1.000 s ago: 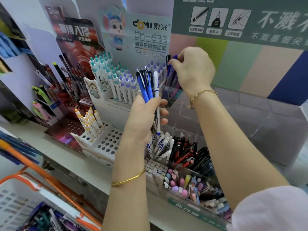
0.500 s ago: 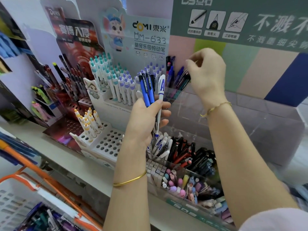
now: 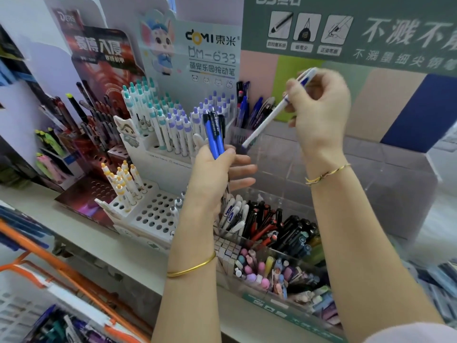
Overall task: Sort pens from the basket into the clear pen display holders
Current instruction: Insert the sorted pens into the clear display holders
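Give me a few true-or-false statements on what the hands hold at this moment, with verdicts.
1. The right hand holds a white pen. True.
2. The left hand is empty. False: it grips blue pens.
3. The white pen stands in a holder. False: it is tilted in the air, held by the right hand.
4. The left wrist wears a gold bangle. True.
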Available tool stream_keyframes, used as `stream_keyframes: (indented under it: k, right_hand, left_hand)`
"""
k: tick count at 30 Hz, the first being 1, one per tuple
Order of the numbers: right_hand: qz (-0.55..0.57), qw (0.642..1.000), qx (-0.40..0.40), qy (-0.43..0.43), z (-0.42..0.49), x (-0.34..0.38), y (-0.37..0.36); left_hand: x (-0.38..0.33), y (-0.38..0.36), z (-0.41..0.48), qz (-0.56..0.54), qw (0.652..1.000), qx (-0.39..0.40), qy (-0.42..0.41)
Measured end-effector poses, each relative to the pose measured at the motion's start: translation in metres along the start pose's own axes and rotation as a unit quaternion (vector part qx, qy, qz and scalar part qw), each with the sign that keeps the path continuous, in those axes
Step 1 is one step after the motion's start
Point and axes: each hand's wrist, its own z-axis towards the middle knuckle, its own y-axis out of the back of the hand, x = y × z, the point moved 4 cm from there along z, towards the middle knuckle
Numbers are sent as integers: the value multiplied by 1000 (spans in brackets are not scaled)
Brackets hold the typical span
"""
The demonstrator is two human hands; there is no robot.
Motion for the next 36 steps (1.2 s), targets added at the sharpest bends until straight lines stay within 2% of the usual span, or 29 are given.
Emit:
stream_keyframes:
  k: [2, 4, 6, 10, 12, 14, 16, 20, 24, 26, 29, 31, 33, 36]
  right_hand:
    - [-37, 996, -51, 68, 4, 6, 1]
    - [-84, 990, -36, 110, 5, 10, -10]
    - [-95, 987, -23, 125, 4, 12, -21]
    - [-105, 985, -48, 130, 12, 15, -23]
    - [-146, 982, 14, 117, 17, 10, -31]
    - [-245, 961, 88, 90, 20, 1, -41]
    - [-317, 937, 123, 72, 21, -6, -47]
    - [-429, 891, 136, 61, 26, -9, -54]
    - [-489, 853, 175, 51, 21, -15, -61]
    - [-454, 873, 172, 55, 21, -16, -59]
    - [-289, 951, 95, 51, 18, -9, -39]
    - [-212, 974, 72, 40, 12, -4, -27]
    - [-189, 971, 145, -6, 4, -6, -26]
    - [-135, 946, 280, -97, -14, -11, -28]
  left_hand:
    - [-1, 4, 1, 19, 1000, -15, -8]
    - [-2, 5, 2, 27, 999, -17, -9]
    - [-1, 4, 1, 28, 1000, -11, -6]
    - [0, 5, 2, 30, 999, -10, -3]
    - [0, 6, 2, 28, 1000, -12, 2]
    - [1, 6, 3, 23, 1000, -8, 7]
    - [2, 5, 3, 18, 1000, -2, 10]
    - [2, 4, 5, -3, 1000, -4, 12]
    - [0, 3, 6, -23, 1000, -2, 14]
    - [-1, 2, 6, -21, 1000, 0, 12]
    - [-1, 0, 7, -15, 1000, 11, 11]
    - [-1, -3, 7, -10, 1000, 23, 10]
    - [-1, -6, 7, -12, 999, 41, 9]
    - [0, -14, 6, -6, 997, 82, 6]
